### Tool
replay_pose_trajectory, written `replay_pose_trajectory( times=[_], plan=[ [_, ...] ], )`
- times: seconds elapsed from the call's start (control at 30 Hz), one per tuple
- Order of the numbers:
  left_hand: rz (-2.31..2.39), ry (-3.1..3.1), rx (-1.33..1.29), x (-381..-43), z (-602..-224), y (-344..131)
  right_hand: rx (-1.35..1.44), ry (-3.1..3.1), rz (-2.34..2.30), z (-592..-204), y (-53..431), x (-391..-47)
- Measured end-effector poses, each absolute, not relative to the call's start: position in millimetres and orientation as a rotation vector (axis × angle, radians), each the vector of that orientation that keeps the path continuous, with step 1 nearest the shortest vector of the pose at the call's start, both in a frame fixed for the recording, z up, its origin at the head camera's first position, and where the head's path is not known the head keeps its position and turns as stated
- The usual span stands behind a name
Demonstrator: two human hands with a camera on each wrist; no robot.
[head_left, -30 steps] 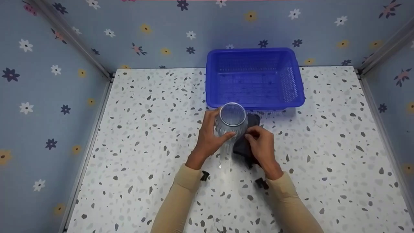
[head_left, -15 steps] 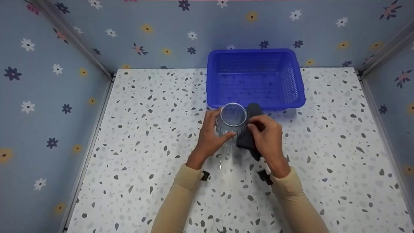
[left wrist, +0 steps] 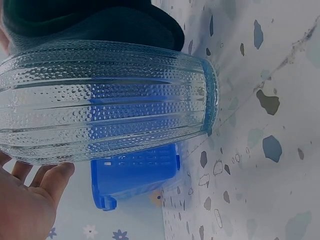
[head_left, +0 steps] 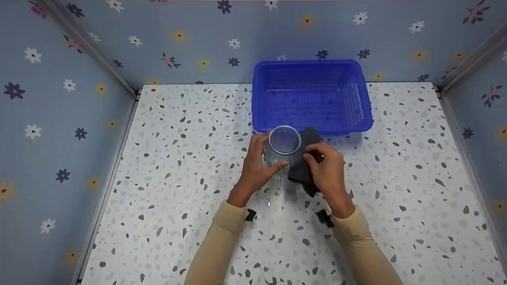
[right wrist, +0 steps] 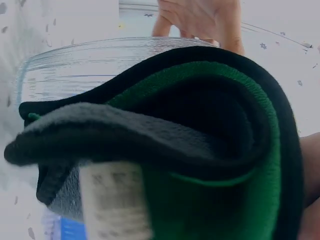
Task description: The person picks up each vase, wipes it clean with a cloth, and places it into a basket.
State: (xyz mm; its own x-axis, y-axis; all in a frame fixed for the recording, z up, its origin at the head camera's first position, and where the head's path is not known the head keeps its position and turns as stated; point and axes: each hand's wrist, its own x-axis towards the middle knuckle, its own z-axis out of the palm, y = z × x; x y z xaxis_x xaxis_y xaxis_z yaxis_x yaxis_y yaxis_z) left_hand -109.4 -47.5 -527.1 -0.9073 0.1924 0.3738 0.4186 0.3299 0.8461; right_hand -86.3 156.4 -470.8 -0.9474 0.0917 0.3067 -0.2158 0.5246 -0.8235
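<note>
A clear glass jar (head_left: pixel 282 157) with an open round mouth stands upright in front of the basket. The left wrist view shows its ribbed, dimpled side (left wrist: pixel 110 100) narrowing toward the base. My left hand (head_left: pixel 255 168) grips the jar from the left, thumb in front and fingers behind. Against its right side lies a folded dark grey cloth (head_left: pixel 301 170), pinched between the thumb and fingers of my right hand (head_left: pixel 328 168). Seen from the right wrist, the cloth (right wrist: pixel 215 205) has a green inner face, black edging and a white printed label (right wrist: pixel 117 200).
Just behind the jar sits a blue plastic basket (head_left: pixel 257 99) with slotted walls, near the back wall. The white speckled table (head_left: pixel 178 158) reaches out to both sides. Flower-patterned panels (head_left: pixel 119 35) enclose it at the back, left and right.
My right hand and the cloth have moved slightly right and away from me along the jar's side, then stayed nearly there. The left hand and the jar have kept their place.
</note>
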Motion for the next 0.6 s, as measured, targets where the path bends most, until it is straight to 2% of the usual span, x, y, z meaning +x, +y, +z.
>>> replay_pose_trajectory(
  times=[0.6],
  plan=[
    [-1.617, -2.405, -0.546, -110, -528, -47, 0.006, -2.616, 1.423, -544, 157, -91]
  ],
)
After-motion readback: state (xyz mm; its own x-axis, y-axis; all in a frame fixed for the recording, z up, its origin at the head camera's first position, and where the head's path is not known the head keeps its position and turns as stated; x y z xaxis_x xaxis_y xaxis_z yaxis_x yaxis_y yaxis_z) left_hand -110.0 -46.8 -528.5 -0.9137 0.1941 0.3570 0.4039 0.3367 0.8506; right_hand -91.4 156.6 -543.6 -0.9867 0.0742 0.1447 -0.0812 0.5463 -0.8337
